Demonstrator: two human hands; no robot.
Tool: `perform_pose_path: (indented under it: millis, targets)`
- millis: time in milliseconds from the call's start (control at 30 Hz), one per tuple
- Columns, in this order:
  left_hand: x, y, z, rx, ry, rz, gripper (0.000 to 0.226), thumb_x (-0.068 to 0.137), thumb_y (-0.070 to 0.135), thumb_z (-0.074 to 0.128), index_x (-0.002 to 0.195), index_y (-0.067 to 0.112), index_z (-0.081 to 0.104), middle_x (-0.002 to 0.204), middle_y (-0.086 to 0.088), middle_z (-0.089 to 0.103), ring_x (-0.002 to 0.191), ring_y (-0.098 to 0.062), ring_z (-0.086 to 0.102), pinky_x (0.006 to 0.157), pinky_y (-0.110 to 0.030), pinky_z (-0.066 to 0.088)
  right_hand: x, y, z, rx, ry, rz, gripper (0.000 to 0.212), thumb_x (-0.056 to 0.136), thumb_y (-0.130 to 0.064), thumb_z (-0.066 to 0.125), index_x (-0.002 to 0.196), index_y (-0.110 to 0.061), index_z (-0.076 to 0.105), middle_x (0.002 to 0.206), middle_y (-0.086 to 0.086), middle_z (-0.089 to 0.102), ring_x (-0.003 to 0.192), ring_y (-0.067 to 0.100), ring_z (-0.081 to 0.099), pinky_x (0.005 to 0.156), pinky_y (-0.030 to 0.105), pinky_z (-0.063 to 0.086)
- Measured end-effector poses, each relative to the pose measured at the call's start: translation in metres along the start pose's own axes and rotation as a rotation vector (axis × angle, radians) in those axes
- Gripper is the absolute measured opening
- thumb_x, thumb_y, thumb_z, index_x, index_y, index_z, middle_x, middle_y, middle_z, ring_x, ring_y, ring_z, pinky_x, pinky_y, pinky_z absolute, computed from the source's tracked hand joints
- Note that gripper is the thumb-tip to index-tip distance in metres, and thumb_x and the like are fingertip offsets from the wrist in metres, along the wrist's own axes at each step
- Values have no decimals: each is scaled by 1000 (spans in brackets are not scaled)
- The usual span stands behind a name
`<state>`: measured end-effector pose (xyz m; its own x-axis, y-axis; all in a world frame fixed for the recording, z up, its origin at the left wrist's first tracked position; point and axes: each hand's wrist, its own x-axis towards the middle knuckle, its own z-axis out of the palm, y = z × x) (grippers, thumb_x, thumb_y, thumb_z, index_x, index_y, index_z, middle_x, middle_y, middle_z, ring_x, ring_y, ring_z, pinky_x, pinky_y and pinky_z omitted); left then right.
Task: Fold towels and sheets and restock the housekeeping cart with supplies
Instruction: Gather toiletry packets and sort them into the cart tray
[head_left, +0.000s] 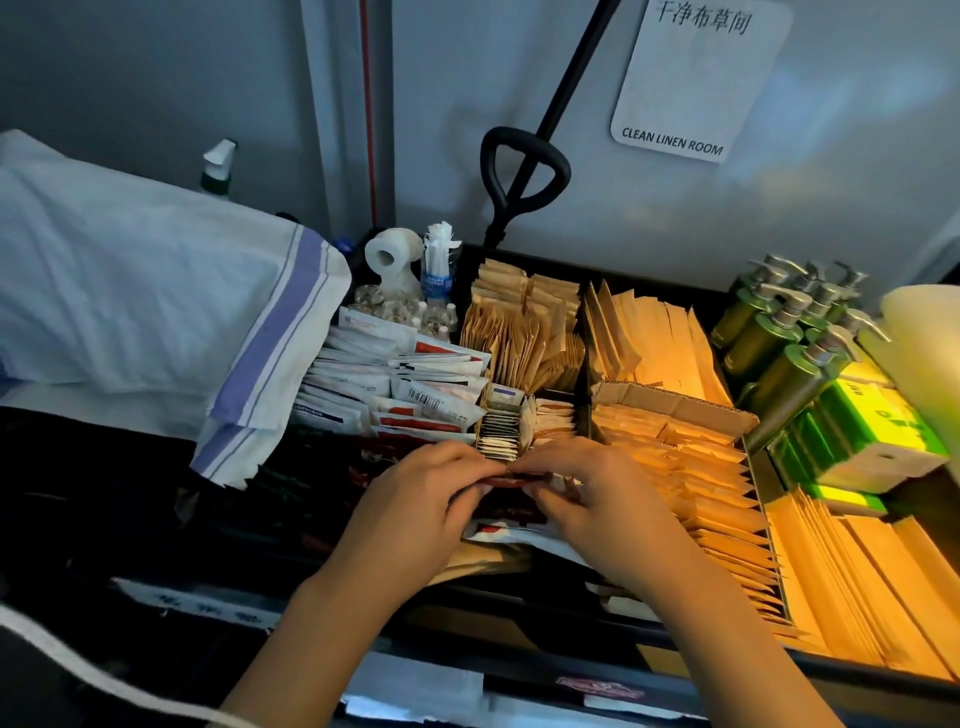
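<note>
- I'm over the cart tray (519, 254), and I take the small box of sachets (504, 428) standing upright near its middle as my landmark.
- Both my hands meet just in front of that box: my left hand (421, 499) and my right hand (592, 499) pinch the same small stack of red packets (519, 480), the fingers (467, 465) curled in on it from either end.
- The stack's long axis runs side to side, from one hand to the other, and it sits low, touching or almost touching the loose red-and-white packets beneath it; I cannot tell which.
- The gap the stack looks meant for lies straight beyond my fingertips, between the box and me, so I judge the coming move to be a short push away from me and down, with neither hand nearer than the other.
- Left of the box lie rows of white packets (395, 379); further left a folded towel with blue stripes (156, 291) hangs over the tray's edge.
- Right of the box stand rows of brown paper packets (691, 457), and beyond those, green pump bottles (779, 332).
- Behind the box are more brown envelopes (524, 327) and a roll of toilet paper (392, 254).
</note>
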<state>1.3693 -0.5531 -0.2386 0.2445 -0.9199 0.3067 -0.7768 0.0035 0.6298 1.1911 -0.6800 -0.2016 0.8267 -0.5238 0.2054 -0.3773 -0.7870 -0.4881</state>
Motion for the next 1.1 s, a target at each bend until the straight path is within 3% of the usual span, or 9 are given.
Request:
perform_pose_path:
  millis: [100, 267, 367, 567, 800, 967, 1100]
  targets:
    - [1, -3, -6, -48, 68, 14, 35, 98, 18, 62, 126, 36, 72, 119, 23, 65, 113, 0, 59, 97, -33, 53, 5, -4, 2, 3, 50, 21, 26, 91, -17, 74, 112, -32, 78, 103, -18, 73, 100, 3, 64, 91, 29, 53]
    - [1, -19, -30, -162, 181, 4, 27, 97, 15, 69, 118, 31, 77, 111, 23, 70, 109, -1, 65, 94, -23, 53, 23, -24, 8, 49, 136, -24, 18, 92, -16, 74, 103, -28, 79, 89, -19, 69, 87, 1, 62, 75, 16, 48]
    - [-4, -33, -51, -148, 273, -16, 20, 94, 15, 73, 110, 24, 78, 106, 20, 71, 104, -4, 67, 90, -17, 52, 38, -41, 17, 66, 122, -82, 13, 94, -16, 70, 102, -22, 78, 88, -12, 69, 80, 6, 61, 71, 27, 50]
    - [-20, -57, -76, -81, 351, -69, 13, 92, 16, 75, 101, 25, 77, 100, 19, 72, 99, -5, 69, 85, -14, 51, 59, -68, 41, 60, 100, -144, 19, 94, -17, 69, 110, -21, 79, 99, -3, 75, 91, 18, 68, 79, 40, 55]
    - [-30, -74, -67, 62, 311, -106, 19, 89, 16, 78, 102, 30, 77, 98, 21, 71, 96, 2, 66, 86, -23, 53, 61, -71, 70, -62, 75, -155, 17, 92, -21, 66, 105, -26, 77, 99, -7, 72, 92, 18, 66, 76, 41, 55]
    - [-26, -79, -58, 79, 295, -126, 14, 90, 17, 76, 102, 26, 78, 95, 15, 72, 92, -7, 67, 83, -38, 58, 61, -68, 75, -160, 104, -141, 11, 91, -24, 64, 97, -25, 74, 94, -8, 69, 87, 20, 65, 68, 38, 55]
    - [-19, -77, -60, 86, 306, -91, 17, 91, 18, 75, 105, 27, 78, 97, 15, 72, 93, -8, 66, 82, -38, 57, 63, -65, 71, -195, 162, -138, 12, 92, -22, 63, 97, -22, 74, 90, -7, 66, 82, 20, 64, 62, 40, 54]
